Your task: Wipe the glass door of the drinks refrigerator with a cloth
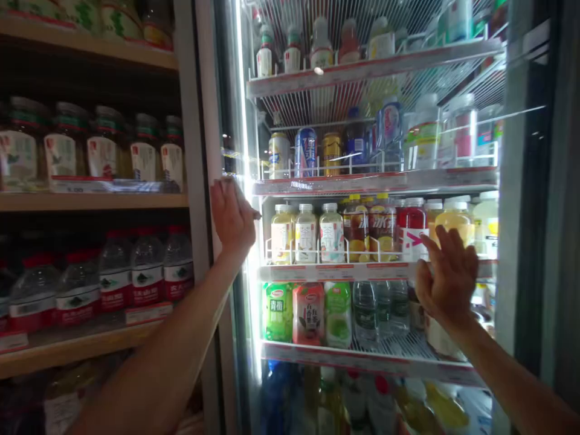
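Note:
My left hand (233, 216) is raised at the left edge of a lit drinks fridge, next to its upright frame (208, 151). Its fingers point upward, and a small dark spot shows by the thumb; I cannot make out what it is. My right hand (447, 272) is held up before the fridge's right side with fingers spread and nothing in them. Behind it stand a red drink bottle (412, 220) with a white label and pale yellow bottles (455, 214). Whether either hand touches glass is unclear.
Wire fridge shelves (362, 272) hold several rows of bottles and cans, including a blue can (306, 152) and a green bottle (278, 311). On the left, wooden shelves (90, 201) carry dark-capped jars (61, 145) and red-capped water bottles (115, 272).

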A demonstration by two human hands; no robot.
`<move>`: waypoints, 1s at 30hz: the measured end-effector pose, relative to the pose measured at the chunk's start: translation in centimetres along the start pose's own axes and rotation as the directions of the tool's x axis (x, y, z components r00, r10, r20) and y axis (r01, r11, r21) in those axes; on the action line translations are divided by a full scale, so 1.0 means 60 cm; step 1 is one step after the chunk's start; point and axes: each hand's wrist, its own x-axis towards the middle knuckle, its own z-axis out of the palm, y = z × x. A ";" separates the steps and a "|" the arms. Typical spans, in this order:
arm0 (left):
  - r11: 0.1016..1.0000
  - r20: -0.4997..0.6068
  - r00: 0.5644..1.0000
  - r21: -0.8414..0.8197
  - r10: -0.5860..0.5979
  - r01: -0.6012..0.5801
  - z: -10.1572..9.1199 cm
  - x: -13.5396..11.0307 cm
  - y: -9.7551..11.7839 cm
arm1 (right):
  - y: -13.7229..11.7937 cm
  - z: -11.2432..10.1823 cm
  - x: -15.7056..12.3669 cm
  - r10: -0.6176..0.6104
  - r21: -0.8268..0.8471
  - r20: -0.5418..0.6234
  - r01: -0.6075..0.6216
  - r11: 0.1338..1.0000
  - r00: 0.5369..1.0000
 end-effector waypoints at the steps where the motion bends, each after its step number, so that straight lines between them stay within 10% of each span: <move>1: 0.999 -0.057 0.997 0.004 -0.050 0.050 0.004 0.008 0.007 | 0.000 0.001 0.000 -0.010 -0.007 -0.015 0.010 1.000 1.000; 4: 0.984 -0.008 0.984 0.006 0.177 -0.177 0.025 0.002 0.074 | -0.001 0.003 0.000 -0.032 -0.008 -0.044 0.031 0.999 0.999; 8: 0.836 0.183 0.817 -0.088 0.548 -0.541 0.037 0.008 0.129 | -0.001 -0.001 0.000 -0.009 0.030 -0.004 0.009 1.000 1.000; 14: 0.999 -0.045 0.999 -0.038 0.029 -0.031 0.015 0.109 0.013 | -0.005 -0.001 0.000 0.005 0.022 0.008 -0.005 1.000 1.000; 17: 0.990 -0.014 0.991 -0.022 0.136 -0.137 0.027 0.097 0.050 | -0.006 0.001 0.000 0.006 0.014 0.001 -0.006 1.000 1.000; 22: 0.802 0.219 0.773 -0.110 0.596 -0.588 0.040 0.073 0.124 | -0.002 -0.001 0.001 -0.013 0.020 0.004 0.013 1.000 1.000; 26: 0.969 0.062 0.967 0.011 0.245 -0.247 0.026 0.110 0.071 | -0.004 -0.002 0.002 -0.012 0.014 -0.001 0.012 1.000 1.000; 28: 0.991 -0.038 0.991 0.027 0.129 -0.128 0.027 0.110 0.069 | -0.005 -0.001 0.001 -0.011 0.017 -0.009 0.011 1.000 1.000; 30: 0.959 0.010 0.959 -0.001 0.283 -0.283 0.035 0.094 0.095 | -0.005 -0.001 0.000 -0.005 0.026 -0.013 0.005 1.000 1.000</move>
